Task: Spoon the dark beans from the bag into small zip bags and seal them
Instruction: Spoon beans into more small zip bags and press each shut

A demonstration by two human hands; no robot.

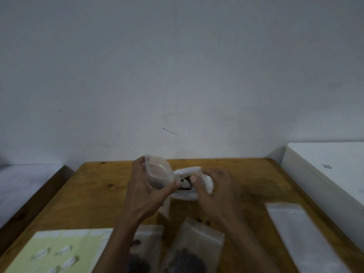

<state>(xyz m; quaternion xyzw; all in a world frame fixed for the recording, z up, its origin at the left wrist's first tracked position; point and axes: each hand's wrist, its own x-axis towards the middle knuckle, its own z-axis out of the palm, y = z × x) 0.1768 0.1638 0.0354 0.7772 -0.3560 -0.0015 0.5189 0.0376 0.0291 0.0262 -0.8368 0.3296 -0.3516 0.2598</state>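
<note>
My left hand [143, 194] holds a small clear zip bag [157, 171] upright with its mouth spread; dark beans [160, 185] sit in its bottom. My right hand [214, 188] pinches what looks like a white spoon [187, 170], whose tip reaches the zip bag's mouth. Just below the spoon lies the clear bean bag [186, 195], crumpled on the table, with dark beans [186, 181] showing inside. The blur hides how much the spoon carries.
Two filled zip bags [146, 251] [194, 247] lie at the front of the wooden table [94, 194]. A stack of empty zip bags [301, 233] lies on the right and a green printed sheet [59, 251] at front left. Loose beans [202, 220] are scattered nearby. A white surface [325, 174] borders the right.
</note>
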